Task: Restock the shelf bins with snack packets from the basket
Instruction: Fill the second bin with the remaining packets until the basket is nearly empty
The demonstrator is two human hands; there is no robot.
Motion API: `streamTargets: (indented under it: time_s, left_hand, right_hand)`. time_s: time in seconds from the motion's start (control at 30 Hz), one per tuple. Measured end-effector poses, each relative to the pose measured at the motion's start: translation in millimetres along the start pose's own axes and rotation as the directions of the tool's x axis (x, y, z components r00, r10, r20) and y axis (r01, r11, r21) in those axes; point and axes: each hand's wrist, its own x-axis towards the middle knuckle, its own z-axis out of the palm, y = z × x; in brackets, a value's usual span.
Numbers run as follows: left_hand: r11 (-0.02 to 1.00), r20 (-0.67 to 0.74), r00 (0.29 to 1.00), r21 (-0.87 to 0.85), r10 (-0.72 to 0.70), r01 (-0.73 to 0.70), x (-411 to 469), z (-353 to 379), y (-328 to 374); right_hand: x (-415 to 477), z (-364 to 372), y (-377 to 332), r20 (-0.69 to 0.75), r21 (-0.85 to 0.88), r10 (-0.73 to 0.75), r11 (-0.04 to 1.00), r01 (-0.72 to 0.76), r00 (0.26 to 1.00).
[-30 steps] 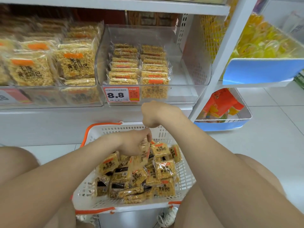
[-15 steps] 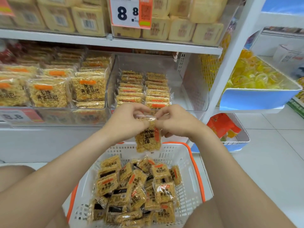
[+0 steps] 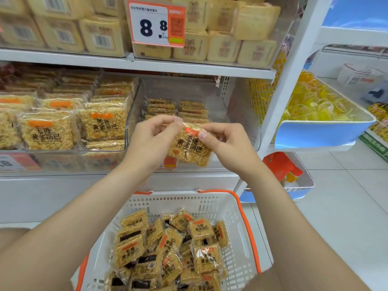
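A single snack packet (image 3: 190, 149) is pinched by its top seam between the left grip (image 3: 151, 141) and the right grip (image 3: 227, 143), with fingers and thumbs of both curled onto the wrapper. It hangs tilted just in front of the part-filled clear bin (image 3: 241, 110). The step is judged to be placing it there: the packet is best levelled, carried over the front wall beyond the grips and laid on the low stacks, one grip being freed only once it is supported. Squeezing should be avoided, since the contents look brittle. The packet is seen as a square golden puffed-grain cake in clear film, with an orange tab and black lettering. Many like it lie loose in the white basket (image 3: 237, 223) below the grips.
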Motion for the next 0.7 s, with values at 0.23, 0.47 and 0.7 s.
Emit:
streamTargets:
  time_s: [0.23, 0.47, 0.7]
  left_hand:
    - [0.923, 0.080, 0.986, 0.347, 0.149, -0.168, 6, -10, -2]
    - [0.623, 0.211, 0.961, 0.732, 0.179, -0.277, 5, -17, -11]
    - [0.448, 0.275, 0.951, 0.838, 0.143, -0.310, 5, -20, -11]
  right_hand:
    - [8, 5, 7, -0.095, -0.174, -0.140, 0.977, 0.122, 0.986]
    - [13, 6, 8, -0.206, -0.305, -0.174, 0.946, 0.106, 0.963]
    - [18, 7, 16, -0.047, -0.520, -0.022, 0.854, -0.006, 0.999]
